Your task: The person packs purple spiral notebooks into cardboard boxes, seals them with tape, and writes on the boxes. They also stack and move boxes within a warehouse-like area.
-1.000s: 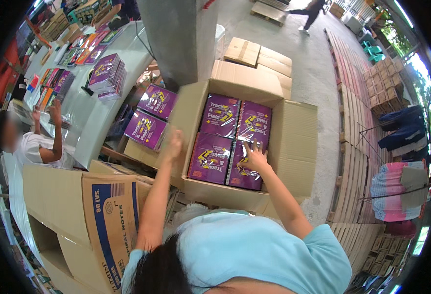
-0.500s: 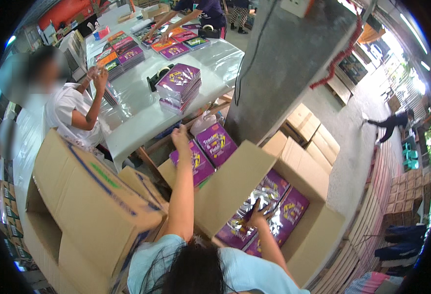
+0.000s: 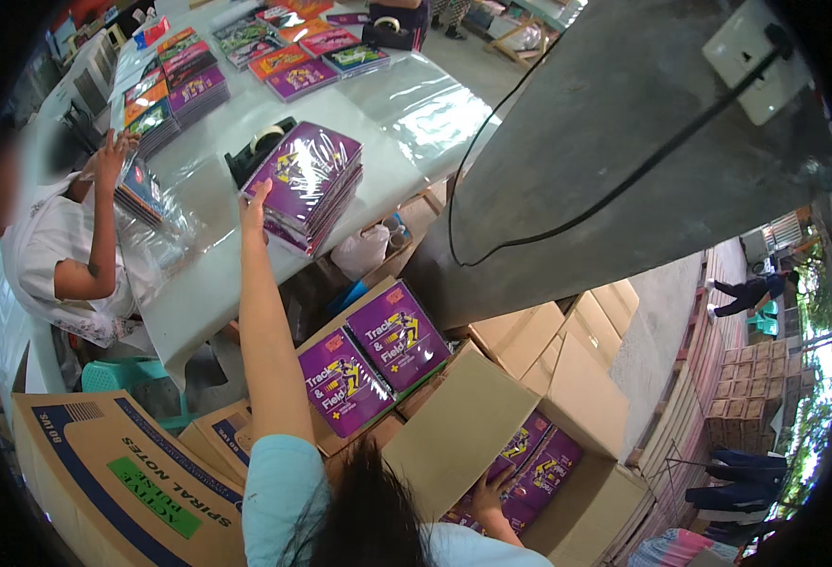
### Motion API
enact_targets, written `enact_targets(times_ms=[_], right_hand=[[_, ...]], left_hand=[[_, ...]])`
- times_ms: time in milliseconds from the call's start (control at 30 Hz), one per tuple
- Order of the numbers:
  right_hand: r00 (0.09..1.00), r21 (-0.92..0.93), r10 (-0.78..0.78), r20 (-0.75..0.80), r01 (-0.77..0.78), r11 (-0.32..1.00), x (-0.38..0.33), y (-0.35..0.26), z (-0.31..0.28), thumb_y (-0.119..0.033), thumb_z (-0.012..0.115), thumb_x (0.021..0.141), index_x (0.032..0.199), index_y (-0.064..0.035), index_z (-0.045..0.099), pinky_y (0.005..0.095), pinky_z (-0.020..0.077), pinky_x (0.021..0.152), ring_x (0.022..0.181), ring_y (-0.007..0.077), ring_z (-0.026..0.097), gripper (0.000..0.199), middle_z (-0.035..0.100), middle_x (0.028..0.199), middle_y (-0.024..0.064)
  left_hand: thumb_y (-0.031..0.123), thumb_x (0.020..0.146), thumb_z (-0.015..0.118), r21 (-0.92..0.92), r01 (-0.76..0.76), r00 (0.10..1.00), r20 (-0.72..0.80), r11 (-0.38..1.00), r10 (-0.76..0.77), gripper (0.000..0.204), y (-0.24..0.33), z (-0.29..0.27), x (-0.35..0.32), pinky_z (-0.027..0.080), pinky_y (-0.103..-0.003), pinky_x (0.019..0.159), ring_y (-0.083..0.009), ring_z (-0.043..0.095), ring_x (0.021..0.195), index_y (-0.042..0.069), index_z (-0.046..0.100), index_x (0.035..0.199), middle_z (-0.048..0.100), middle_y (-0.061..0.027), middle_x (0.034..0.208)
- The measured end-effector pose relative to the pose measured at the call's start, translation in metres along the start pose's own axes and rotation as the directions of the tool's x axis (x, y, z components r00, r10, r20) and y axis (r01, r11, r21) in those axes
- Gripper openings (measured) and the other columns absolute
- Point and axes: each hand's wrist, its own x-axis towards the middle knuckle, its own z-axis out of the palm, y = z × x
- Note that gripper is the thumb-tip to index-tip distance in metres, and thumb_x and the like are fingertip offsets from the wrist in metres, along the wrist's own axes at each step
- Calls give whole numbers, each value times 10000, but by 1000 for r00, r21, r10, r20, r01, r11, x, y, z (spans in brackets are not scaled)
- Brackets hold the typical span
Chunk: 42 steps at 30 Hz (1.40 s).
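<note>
Notebooks in a purple stack sit near the right edge of the table, and here's the left hand touching the stack's left corner; whether it's gripping, I can't tell. The right hand lies loose, fingers spread over packed notebooks in the near box. Danger: that pile is uneven, its wrap looks slick, so a one-cornered pull could send copies sliding, or bump the tape dispenser just beside it.
</note>
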Motion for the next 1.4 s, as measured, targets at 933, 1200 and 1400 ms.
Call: enact_targets(times_ms=[933,1200,1400], right_hand=[[716,787,-335,-613,514,-341,-109,13,-69,-303,695,809,1484,-191,-69,364,381,1008,1346,289,301,1026,185,1519,144],[715,623,192,-672,686,-376,-162,92,-79,-60,747,707,1479,-99,131,357,509,862,1005,244,584,988,526,1205,140],[574,572,280,-769,422,704,-14,106,-56,-363,834,640,1486,-131,42,425,381,1020,1285,434,339,1182,252,1432,287]], left_hand=[[-82,651,741,-508,30,960,254,861,116,915,128,31,-577,466,-303,877,-183,514,1030,146,264,1397,456,-67,1198],[121,758,751,133,-150,762,648,980,29,804,65,-14,-636,400,-342,952,-187,403,1178,115,273,1404,334,-96,1363],[129,877,638,-11,21,881,472,1000,-14,609,101,7,-604,384,-296,961,-185,460,1150,43,306,1381,308,-104,1406]])
